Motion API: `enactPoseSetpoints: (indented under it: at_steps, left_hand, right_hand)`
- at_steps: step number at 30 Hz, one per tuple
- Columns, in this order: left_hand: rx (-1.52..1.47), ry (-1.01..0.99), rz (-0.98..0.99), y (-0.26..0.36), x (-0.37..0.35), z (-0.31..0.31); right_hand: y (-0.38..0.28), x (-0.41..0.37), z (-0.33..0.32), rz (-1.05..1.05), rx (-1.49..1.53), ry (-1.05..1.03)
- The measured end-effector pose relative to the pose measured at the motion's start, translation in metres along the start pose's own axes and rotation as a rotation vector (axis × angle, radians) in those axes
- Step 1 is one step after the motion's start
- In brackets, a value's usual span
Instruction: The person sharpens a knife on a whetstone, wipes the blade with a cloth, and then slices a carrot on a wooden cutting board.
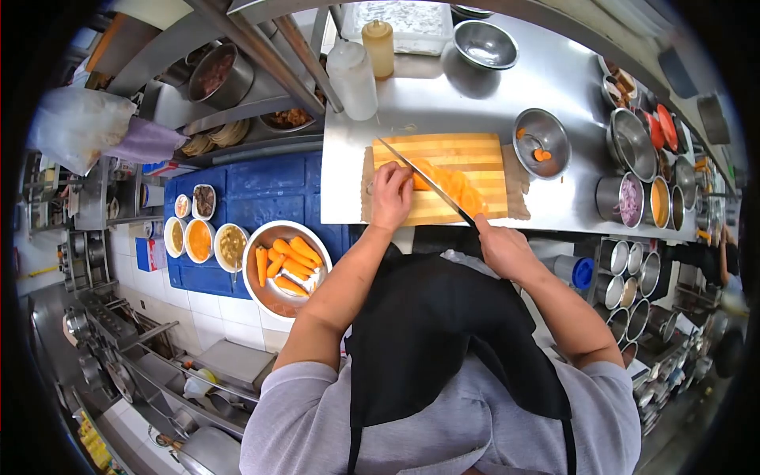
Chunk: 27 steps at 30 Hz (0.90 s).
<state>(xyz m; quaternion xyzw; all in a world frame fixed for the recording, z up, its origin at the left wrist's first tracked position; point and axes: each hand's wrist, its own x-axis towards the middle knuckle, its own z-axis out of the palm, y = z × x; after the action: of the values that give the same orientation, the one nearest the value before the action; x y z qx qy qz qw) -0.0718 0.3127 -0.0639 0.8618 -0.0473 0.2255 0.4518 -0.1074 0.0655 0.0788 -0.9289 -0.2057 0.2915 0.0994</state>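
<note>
My right hand (504,249) is wrapped round the dark handle of a long kitchen knife (431,184). The blade slants up and left across the striped wooden cutting board (487,154). Beside the blade, the curled fingers of my left hand (391,194) press on a carrot, mostly hidden under them. Sliced carrot (463,190) lies in an overlapping heap along the blade's right side. Under the board shows a brown cloth (517,186). A metal bowl (554,127) to the right of the board has a few carrot pieces in it.
On the blue surface to the left, a large bowl (252,289) holds several whole carrots (298,253), near small tubs of food. Squeeze bottles (353,83) and another metal bowl (485,45) stand at the back of the steel table (443,103). Several pots (629,202) line its right end.
</note>
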Motion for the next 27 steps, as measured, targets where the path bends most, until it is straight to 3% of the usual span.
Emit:
enactPoseSetpoints:
  at_steps: [11, 17, 19, 27]
  left_hand:
    - [-0.020, -0.011, -0.014, -0.002, 0.000, -0.003]
    - [-0.092, -0.005, -0.096, -0.001, -0.002, -0.002]
    - [0.005, -0.010, 0.001, -0.002, 0.000, -0.003]
    - [0.019, -0.003, 0.009, -0.004, 0.001, -0.003]
  right_hand:
    - [-0.002, 0.056, 0.041, -0.039, 0.040, 0.073]
    - [-0.004, 0.024, 0.018, -0.010, 0.025, 0.016]
    - [0.000, 0.013, 0.014, -0.010, 0.037, 0.026]
    - [0.000, 0.023, 0.031, -0.018, 0.080, 0.039]
